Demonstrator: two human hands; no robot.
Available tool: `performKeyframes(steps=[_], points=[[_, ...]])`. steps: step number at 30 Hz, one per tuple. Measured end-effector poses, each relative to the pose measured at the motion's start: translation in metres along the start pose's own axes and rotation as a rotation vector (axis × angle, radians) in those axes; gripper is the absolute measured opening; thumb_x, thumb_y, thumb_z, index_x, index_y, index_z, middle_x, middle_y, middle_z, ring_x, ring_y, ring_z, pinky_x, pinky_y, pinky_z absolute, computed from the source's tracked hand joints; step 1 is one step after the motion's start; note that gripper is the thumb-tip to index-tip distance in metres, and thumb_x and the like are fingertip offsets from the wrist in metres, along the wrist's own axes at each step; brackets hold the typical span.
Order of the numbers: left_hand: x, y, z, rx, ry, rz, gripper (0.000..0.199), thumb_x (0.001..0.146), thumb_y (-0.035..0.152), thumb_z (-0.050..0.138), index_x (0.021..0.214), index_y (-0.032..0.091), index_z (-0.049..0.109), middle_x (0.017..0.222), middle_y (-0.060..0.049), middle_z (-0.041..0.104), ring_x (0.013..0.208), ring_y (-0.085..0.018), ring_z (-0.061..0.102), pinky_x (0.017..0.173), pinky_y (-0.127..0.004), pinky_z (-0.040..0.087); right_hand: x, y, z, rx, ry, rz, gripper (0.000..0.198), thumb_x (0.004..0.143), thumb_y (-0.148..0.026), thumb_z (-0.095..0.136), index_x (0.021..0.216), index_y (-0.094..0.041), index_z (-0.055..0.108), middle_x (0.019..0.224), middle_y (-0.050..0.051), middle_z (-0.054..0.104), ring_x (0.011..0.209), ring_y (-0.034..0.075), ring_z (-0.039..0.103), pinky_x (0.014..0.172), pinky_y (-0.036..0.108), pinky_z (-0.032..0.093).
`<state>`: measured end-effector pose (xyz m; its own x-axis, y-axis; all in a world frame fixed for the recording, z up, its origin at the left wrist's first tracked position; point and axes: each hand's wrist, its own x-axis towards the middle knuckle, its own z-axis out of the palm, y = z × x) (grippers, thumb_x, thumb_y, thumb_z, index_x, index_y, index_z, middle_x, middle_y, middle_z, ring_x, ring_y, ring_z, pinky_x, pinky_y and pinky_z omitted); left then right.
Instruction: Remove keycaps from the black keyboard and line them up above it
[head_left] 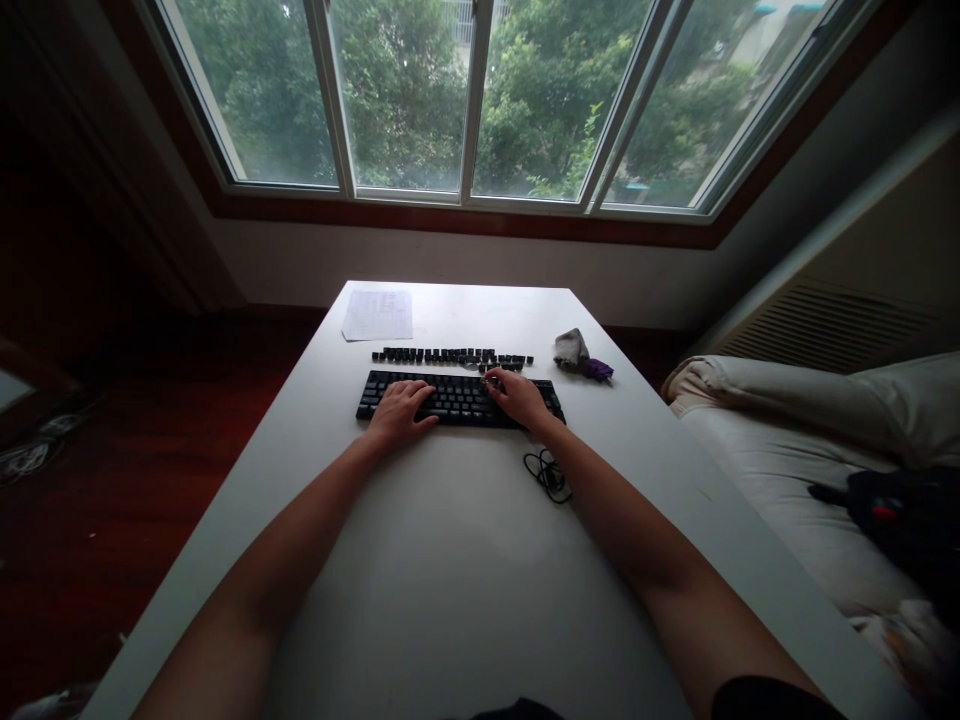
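A black keyboard [459,398] lies across the far middle of the white table [450,560]. My left hand [400,412] rests flat on the keyboard's left part, fingers spread. My right hand [516,396] sits on the right part, fingers pinched around a small metal tool at the keyboard's top edge. Just behind the keyboard runs a row of several loose black keycaps [450,356].
A sheet of paper [377,314] lies at the table's far left. A grey cloth with something purple [579,354] sits at the far right. A coiled black cable [549,474] lies near my right forearm. A bed [817,480] stands to the right, a window behind.
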<state>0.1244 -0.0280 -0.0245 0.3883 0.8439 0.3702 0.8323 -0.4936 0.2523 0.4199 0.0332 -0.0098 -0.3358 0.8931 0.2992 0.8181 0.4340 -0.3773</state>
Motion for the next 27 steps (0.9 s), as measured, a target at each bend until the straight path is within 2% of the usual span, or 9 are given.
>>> performKeyframes(steps=[5, 7, 12, 16, 22, 27], points=[[0.000, 0.000, 0.000, -0.010, 0.003, -0.012, 0.056, 0.086, 0.048, 0.064, 0.137, 0.027, 0.055, 0.139, -0.009, 0.054, 0.129, -0.032, 0.046, 0.115, -0.051, 0.032, 0.000, 0.003, 0.000, -0.010, -0.080, -0.026, 0.019, 0.091, -0.038, 0.061, 0.095, -0.024, 0.073, 0.096, 0.006, 0.072, 0.086, 0.021, 0.064, 0.074, 0.028, 0.045], [0.000, 0.000, 0.000, -0.013, -0.002, -0.015, 0.056, 0.086, 0.048, 0.064, 0.137, 0.027, 0.055, 0.139, -0.009, 0.054, 0.129, -0.032, 0.046, 0.115, -0.051, 0.032, 0.000, 0.008, -0.002, 0.037, -0.117, -0.044, 0.017, 0.087, -0.032, 0.065, 0.100, -0.023, 0.074, 0.098, 0.006, 0.073, 0.088, 0.021, 0.065, 0.078, 0.029, 0.047], [0.000, -0.002, 0.002, -0.013, -0.002, -0.012, 0.056, 0.086, 0.048, 0.064, 0.137, 0.027, 0.055, 0.139, -0.009, 0.055, 0.129, -0.032, 0.046, 0.115, -0.051, 0.032, 0.001, 0.024, -0.005, 0.151, -0.195, -0.071, 0.036, 0.080, -0.011, 0.063, 0.112, -0.023, 0.073, 0.105, 0.005, 0.074, 0.094, 0.022, 0.067, 0.085, 0.031, 0.050], [0.000, -0.003, 0.003, -0.005, 0.010, -0.001, 0.057, 0.086, 0.050, 0.063, 0.138, 0.026, 0.055, 0.139, -0.009, 0.055, 0.129, -0.032, 0.045, 0.114, -0.050, 0.032, 0.001, 0.026, -0.003, 0.162, -0.167, -0.071, 0.032, 0.081, -0.012, 0.063, 0.110, -0.022, 0.073, 0.105, 0.006, 0.074, 0.093, 0.022, 0.066, 0.085, 0.032, 0.050], [0.000, -0.001, 0.002, -0.001, -0.003, -0.012, 0.057, 0.086, 0.049, 0.064, 0.138, 0.027, 0.055, 0.139, -0.008, 0.054, 0.129, -0.032, 0.045, 0.115, -0.051, 0.031, -0.003, 0.018, -0.004, 0.162, -0.106, -0.050, 0.021, 0.084, -0.026, 0.070, 0.104, -0.020, 0.070, 0.104, 0.007, 0.070, 0.089, 0.020, 0.065, 0.082, 0.031, 0.050], [0.000, -0.001, 0.001, -0.009, -0.004, -0.008, 0.057, 0.087, 0.050, 0.063, 0.138, 0.027, 0.055, 0.139, -0.009, 0.054, 0.130, -0.032, 0.045, 0.115, -0.050, 0.031, -0.003, 0.014, -0.003, 0.137, -0.094, -0.067, 0.019, 0.085, -0.024, 0.068, 0.104, -0.020, 0.069, 0.102, 0.006, 0.070, 0.091, 0.021, 0.064, 0.082, 0.032, 0.049]])
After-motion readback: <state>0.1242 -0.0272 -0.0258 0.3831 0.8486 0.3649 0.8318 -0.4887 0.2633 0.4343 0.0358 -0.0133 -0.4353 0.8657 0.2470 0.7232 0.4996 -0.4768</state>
